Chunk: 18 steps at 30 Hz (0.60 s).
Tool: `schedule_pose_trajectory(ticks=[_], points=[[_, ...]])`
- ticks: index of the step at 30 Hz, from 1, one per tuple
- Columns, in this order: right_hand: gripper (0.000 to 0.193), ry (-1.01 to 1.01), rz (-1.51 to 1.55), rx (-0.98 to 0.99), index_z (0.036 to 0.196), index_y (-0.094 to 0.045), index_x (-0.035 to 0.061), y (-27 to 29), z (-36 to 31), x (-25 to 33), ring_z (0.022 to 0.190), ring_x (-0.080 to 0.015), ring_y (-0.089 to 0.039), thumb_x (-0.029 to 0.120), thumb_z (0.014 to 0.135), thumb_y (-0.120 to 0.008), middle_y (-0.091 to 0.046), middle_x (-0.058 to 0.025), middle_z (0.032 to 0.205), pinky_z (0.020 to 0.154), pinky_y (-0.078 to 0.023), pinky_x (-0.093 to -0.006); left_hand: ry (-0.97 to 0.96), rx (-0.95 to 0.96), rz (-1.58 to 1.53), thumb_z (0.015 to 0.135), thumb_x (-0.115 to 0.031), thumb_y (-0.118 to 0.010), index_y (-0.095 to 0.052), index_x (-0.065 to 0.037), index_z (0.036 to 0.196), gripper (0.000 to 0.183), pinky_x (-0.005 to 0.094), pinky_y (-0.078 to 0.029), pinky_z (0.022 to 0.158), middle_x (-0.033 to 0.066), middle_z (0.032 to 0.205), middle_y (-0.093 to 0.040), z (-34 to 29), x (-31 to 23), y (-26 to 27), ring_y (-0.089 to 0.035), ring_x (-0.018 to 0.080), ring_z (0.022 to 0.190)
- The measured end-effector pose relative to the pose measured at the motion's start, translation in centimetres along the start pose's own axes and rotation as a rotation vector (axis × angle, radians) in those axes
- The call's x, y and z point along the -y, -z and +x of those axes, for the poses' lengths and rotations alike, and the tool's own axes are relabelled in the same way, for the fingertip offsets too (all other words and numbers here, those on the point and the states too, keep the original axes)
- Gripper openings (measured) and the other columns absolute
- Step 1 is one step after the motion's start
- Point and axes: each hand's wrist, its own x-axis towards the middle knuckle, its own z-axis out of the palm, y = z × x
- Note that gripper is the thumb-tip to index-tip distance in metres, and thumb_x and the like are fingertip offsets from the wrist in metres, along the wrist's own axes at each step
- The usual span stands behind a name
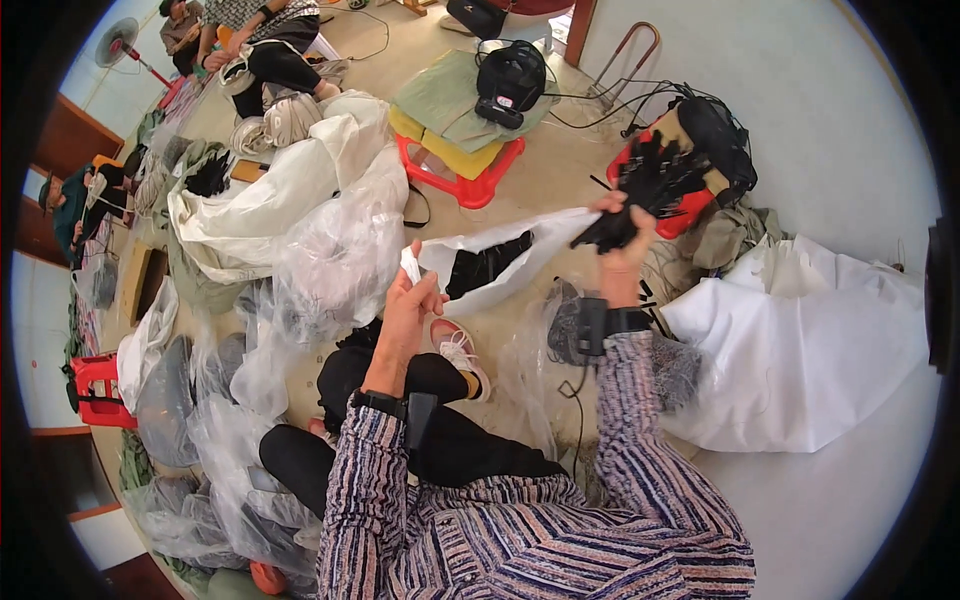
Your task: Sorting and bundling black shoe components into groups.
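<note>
A white sack is stretched with its mouth apart in front of me, and black pieces show inside it. My left hand is closed on the near left part of the sack's rim. On the other side, my right hand grips a bundle of thin black strips, which fans up and to the right. The sack's right end reaches that hand's fingers; whether they also pinch the rim, I cannot make out. The exact kind of the strips does not show.
A red stool ahead carries yellow and green sacking and a black device. Another red stool with a black bag stands right. Clear plastic bags crowd the left, a large white sack the right. Other people sit far left.
</note>
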Motion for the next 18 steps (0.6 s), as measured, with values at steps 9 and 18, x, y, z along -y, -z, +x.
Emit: schedule_pose_trajectory(ticks=[9,18], points=[[0.031,-0.192,-0.794,-0.312,0.094,-0.052,-0.0038,-1.6,-9.0,10.4,0.068,-0.0193,-0.053,0.000,0.063,-0.056,-0.055,-0.0100,0.078,0.083,-0.047,-0.0478,0.077,0.277,0.547,0.081,-0.002,-0.053,-0.006,-0.017,0.141,0.077,0.0247,-0.047,0.067,0.0303,0.134,-0.023,-5.4,-1.0,-1.3,-0.057,0.0103,0.059],[0.051,-0.295,-1.073,-0.417,0.105,-0.049,-0.0053,-6.7,-20.4,13.1,0.070,-0.0197,-0.057,0.000,0.055,-0.061,-0.054,-0.0089,0.083,0.074,-0.052,-0.0451,0.102,0.302,0.443,0.076,0.005,-0.048,0.002,-0.017,0.141,0.085,0.0262,-0.048,0.068,0.0305,0.138,-0.015,-7.4,0.7,-1.1,-0.059,0.0143,0.062]])
